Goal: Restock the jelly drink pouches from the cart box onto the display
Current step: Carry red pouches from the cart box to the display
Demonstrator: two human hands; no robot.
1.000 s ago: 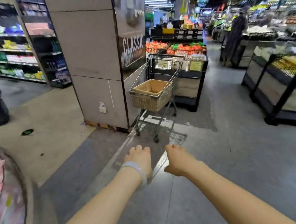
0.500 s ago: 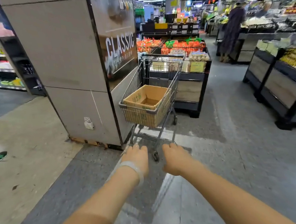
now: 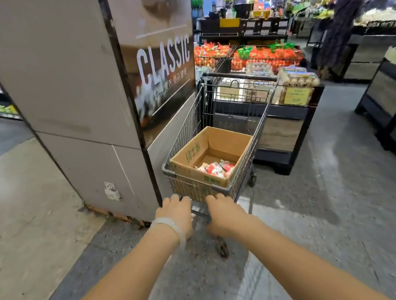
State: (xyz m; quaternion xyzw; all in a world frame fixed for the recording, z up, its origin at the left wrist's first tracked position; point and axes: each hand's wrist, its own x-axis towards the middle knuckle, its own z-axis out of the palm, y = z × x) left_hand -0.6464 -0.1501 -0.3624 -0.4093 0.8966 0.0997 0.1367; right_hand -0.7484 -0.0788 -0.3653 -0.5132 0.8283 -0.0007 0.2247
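Head view is looking down at a wire shopping cart (image 3: 223, 129) parked just beside a grey pillar (image 3: 76, 99) with a "CLASSIC" poster. Both hands are reaching to the cart's near edge: left hand (image 3: 175, 212), wearing a pale bracelet (image 3: 168, 228), and right hand (image 3: 224, 212) are sitting at the handle bar with fingers bent over it, though I can't tell if they're actually gripping yet. Cardboard box (image 3: 193, 157) is sitting inside the cart basket, and the jelly drink pouches (image 3: 216, 168) are lying in a small red-and-white pile at the box's near right corner. Produce stands are filling the aisle behind.
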